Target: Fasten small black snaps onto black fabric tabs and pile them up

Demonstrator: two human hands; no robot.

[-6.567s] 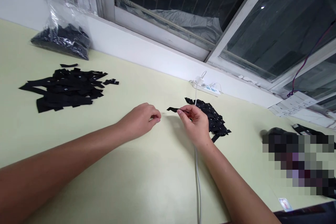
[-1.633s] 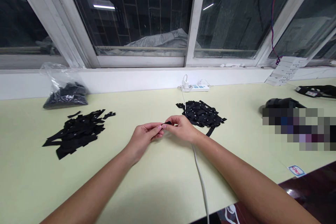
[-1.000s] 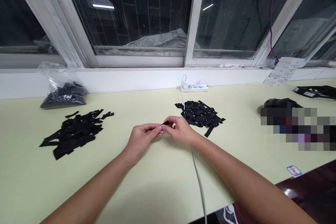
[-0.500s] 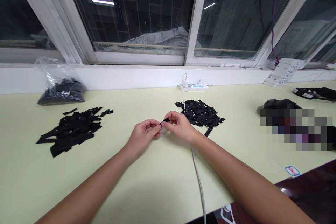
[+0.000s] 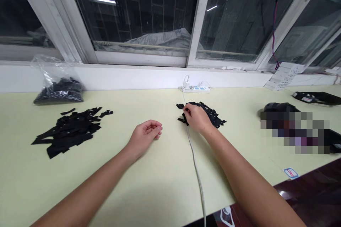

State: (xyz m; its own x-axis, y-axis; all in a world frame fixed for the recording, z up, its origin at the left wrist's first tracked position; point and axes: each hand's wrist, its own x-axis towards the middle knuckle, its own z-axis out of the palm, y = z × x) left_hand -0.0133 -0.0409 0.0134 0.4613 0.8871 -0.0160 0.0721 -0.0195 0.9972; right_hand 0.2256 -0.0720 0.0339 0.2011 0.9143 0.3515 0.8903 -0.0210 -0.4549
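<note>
Here we start nearest, where a white cable [image 5: 196, 170] runs under our right forearm and on up past the inner side of our right hand [image 5: 196, 119]. Our left hand [image 5: 145, 135] rests on the pale green table [image 5: 149, 184], palm turned up, fingers loosely curled and holding nothing. Our right hand lies a little farther out and well apart from the left, set on the near left edge of the small pile of black strips [image 5: 205, 113]; its fingertips are bent down among the pieces at the pile's left end, but we cannot tell whether they have pinched one. The rest of that pile spreads out beyond and to the outer side of the right hand. Far off to the outer side of our left hand lies a larger heap of black strips [image 5: 70, 129], and behind it a clear plastic bag [image 5: 57, 85] with more dark pieces stands by the wall. Straight beyond the right hand a white power strip [image 5: 196, 88] sits against the sill, the cable plugged into it, with the dark window [image 5: 144, 10] above
</note>
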